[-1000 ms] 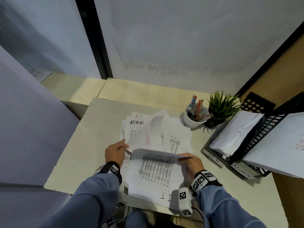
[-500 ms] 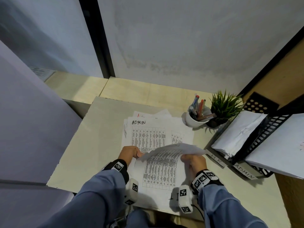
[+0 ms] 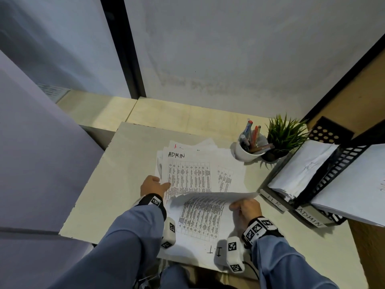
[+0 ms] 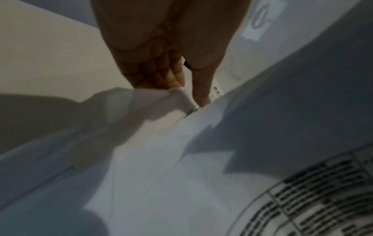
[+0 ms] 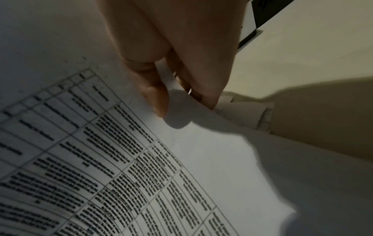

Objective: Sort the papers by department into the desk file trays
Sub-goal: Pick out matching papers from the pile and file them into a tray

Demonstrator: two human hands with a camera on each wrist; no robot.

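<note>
A loose stack of printed papers [image 3: 227, 161] lies mid-desk, its top sheet headed ADMIN [image 3: 188, 174]. My left hand [image 3: 161, 184] grips the stack's left edge; in the left wrist view the thumb [image 4: 201, 89] lies on top and curled fingers [image 4: 161, 76] sit under lifted sheet corners. My right hand [image 3: 235, 206] pinches the right edge of a sheet marked I.T [image 3: 200, 222], which arches over the desk's near edge. The right wrist view shows the thumb [image 5: 157, 99] above this sheet [image 5: 141, 159] and the fingers beneath. Black file trays [image 3: 341, 161] labelled HR [image 3: 274, 202] and ADMIN [image 3: 308, 217] stand at the right.
A white cup of pens [image 3: 249, 148] and a small potted plant [image 3: 285, 136] stand behind the stack, next to the trays. Both trays hold white sheets [image 3: 302, 167]. A grey wall closes the back and a panel the left. Bare desk [image 3: 125, 174] lies left of the stack.
The I.T sheet has come off the stack toward me and lower, uncovering the ADMIN sheet fully. My left hand stays at the stack's left edge.
</note>
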